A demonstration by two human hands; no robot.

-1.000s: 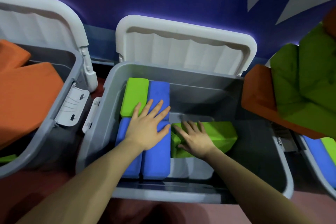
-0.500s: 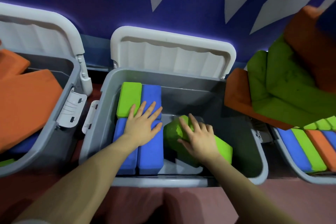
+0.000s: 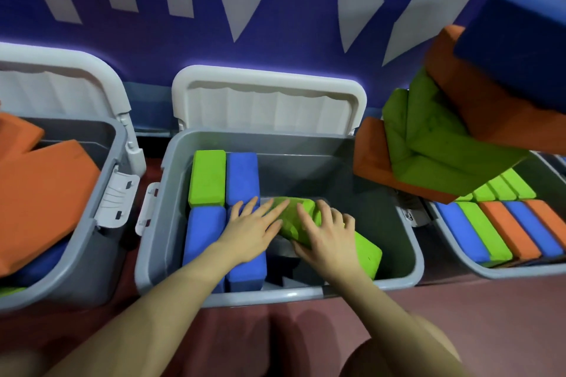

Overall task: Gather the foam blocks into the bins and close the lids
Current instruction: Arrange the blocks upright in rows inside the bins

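- Middle bin: grey, its white lid tipped open against the wall behind.
- Loose green block: lies tilted inside the middle bin, right of the packed blocks, one end raised.
- Right hand: fingers spread and bent over the top of the loose green block, gripping it.
- Left hand: flat, fingers spread, palm on the near blue block, fingertips touching the loose green block's raised end.
- Packed blocks along the middle bin's left wall: a green one and a blue one at the back, two blue in front.
- Left of the middle bin: a second open bin with an orange block.
- Right of the middle bin: a third bin with rows of blocks, and a heap of foam above it.
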